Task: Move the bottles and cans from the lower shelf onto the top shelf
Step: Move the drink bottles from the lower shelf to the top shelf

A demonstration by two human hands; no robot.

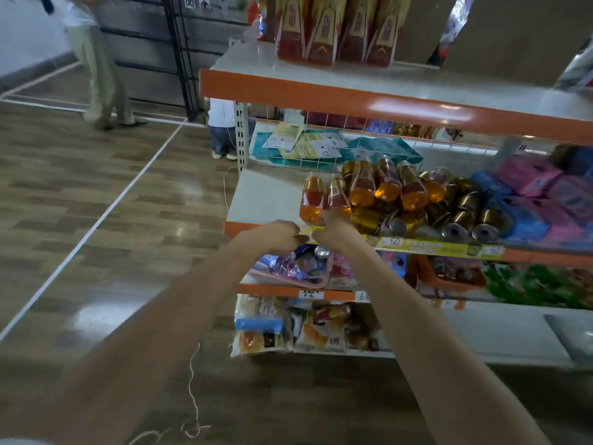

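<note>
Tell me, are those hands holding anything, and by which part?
Cannot be told. The right hand touches the base of a lying amber bottle, the left hand curls at the shelf edge, but blur hides any grip.

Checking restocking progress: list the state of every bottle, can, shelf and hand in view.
bottles: on their sides on the lower shelf
cans: on their sides, beside the bottles
top shelf: holds upright red-gold packs, no bottles or cans visible
left hand: fingers curled at shelf edge, grip unclear
right hand: at a bottle's base, grip unclear
</note>
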